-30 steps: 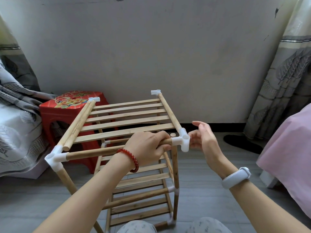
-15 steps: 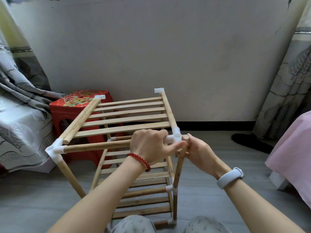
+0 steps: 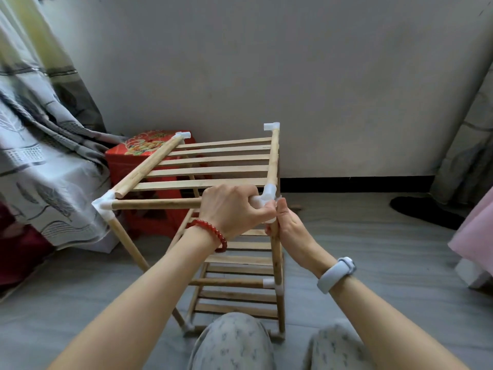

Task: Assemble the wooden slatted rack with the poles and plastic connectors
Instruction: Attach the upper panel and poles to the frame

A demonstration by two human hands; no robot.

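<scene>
The wooden slatted rack (image 3: 208,170) stands on the floor in front of me, its top shelf of slats framed by poles and white plastic connectors. My left hand (image 3: 232,209) grips the near horizontal pole (image 3: 157,204) right beside the near right corner connector (image 3: 269,194). My right hand (image 3: 289,231) grips the top of the near right upright pole (image 3: 277,259) just under that connector. White connectors also sit at the near left corner (image 3: 102,205) and both far corners. Lower slatted shelves show below.
A red stool (image 3: 138,158) stands behind the rack on the left, next to grey patterned fabric (image 3: 40,156). The wall (image 3: 266,62) is close behind. A pink cover (image 3: 477,231) lies at the right. My knees (image 3: 232,343) are at the rack's foot on the grey floor.
A second ago my right hand was open beside the corner connector. It has since closed round the upright pole and brought its top in under the connector. My left hand kept its grip.
</scene>
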